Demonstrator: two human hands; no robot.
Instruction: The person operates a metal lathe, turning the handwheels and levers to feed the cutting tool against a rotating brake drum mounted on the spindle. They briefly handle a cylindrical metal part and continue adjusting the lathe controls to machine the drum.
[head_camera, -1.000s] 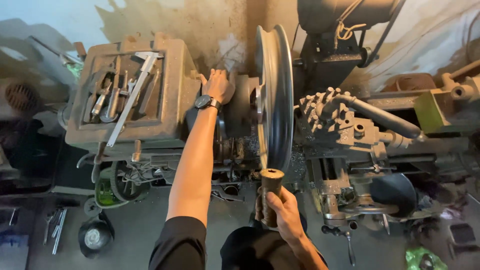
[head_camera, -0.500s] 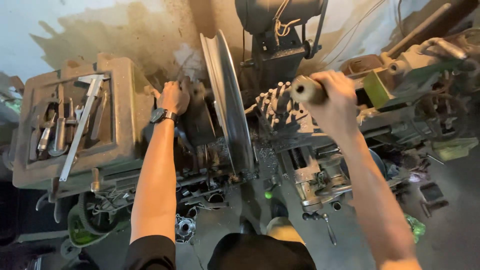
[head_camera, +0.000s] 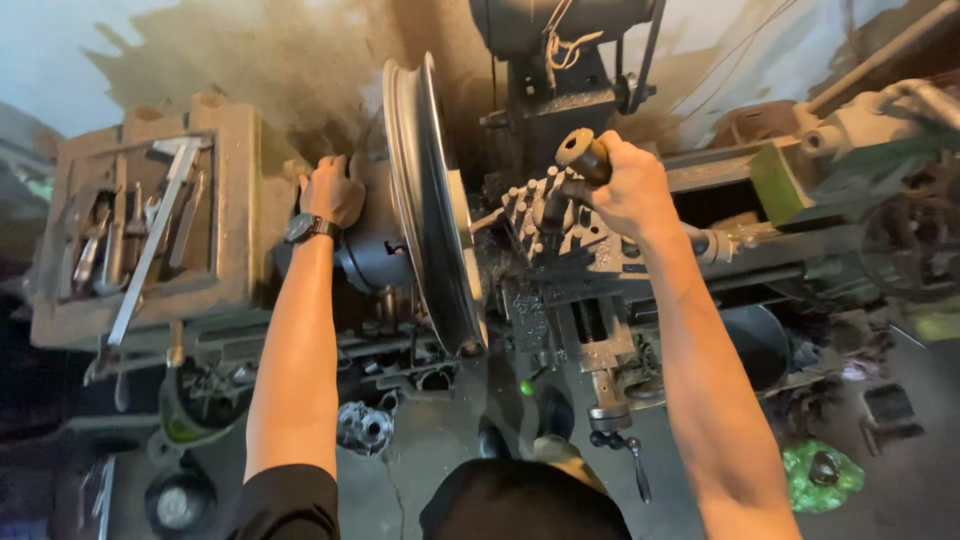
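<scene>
L hand (head_camera: 335, 190) flat on chuck (head_camera: 375, 245) just left of wheel rim (head_camera: 430, 210), R hand (head_camera: 625, 190) clamped round wrench handle (head_camera: 583, 155) right of rim edge, little gap.

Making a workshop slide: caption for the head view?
Left hand on the lathe chuck; right hand gripping a tool-post wrench.

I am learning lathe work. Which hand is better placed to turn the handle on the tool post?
The right hand: it already grips the dark handle above the tool post. The left hand rests on the chuck housing, on the far side of the wheel rim.
</scene>
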